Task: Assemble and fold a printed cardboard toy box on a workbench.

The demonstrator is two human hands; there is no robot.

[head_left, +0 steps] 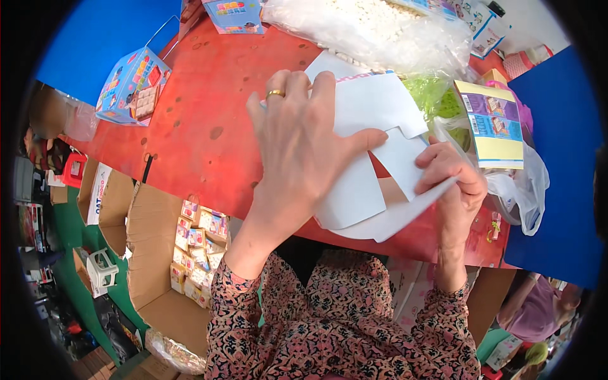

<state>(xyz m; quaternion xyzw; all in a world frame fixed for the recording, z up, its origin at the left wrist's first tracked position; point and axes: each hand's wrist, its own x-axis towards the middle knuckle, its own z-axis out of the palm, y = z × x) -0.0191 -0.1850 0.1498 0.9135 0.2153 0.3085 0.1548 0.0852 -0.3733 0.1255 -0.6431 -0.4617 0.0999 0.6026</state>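
Your right hand (453,174) is closed on the right side of a white carton (351,196), fingers curled about a flap at its near right edge. Your left hand (297,136) is spread wide, palm down over the carton's left part, its thumb reaching right across the panels; a ring sits on one finger. The carton lies partly folded at the near edge of the red table (209,95), between your hands, with a gap between its flaps showing red.

Just beyond it, you have a clear bag of small white pieces (367,35); to the right are a green bag (434,98), a yellow-and-purple printed piece (497,120) and a whitish plastic bag (532,190). A blue printed box (133,85) stands far left, another blue box (234,16) farther off. Near left, below the table, an open cardboard box (152,253) holds small packs (199,253).
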